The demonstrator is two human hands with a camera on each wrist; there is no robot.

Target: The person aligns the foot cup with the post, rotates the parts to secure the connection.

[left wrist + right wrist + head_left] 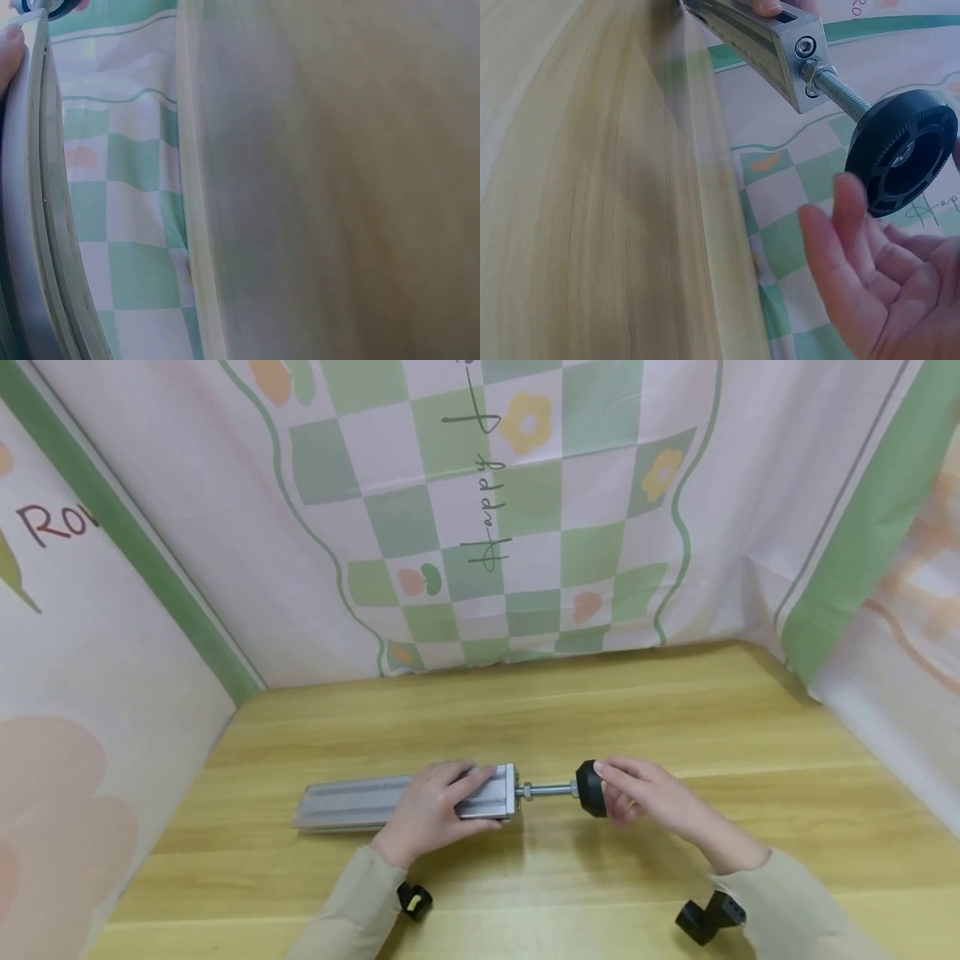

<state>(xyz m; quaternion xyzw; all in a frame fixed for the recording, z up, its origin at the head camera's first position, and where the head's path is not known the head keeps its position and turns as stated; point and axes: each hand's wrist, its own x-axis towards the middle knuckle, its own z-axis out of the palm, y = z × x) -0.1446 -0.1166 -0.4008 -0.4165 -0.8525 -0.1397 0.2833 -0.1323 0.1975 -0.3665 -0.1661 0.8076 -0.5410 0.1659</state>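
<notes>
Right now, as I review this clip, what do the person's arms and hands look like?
Both the left hand and right hand are ungloved. Plain beige long sleeves cover the forearms. A small black device with a yellow patch sits by the left cuff; a black, two-part one sits by the right.

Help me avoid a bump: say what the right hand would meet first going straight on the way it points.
Probably the black, round, plastic-looking foot on the silver threaded metal rod; the right hand is at its rim, though exact contact is unclear.
</notes>
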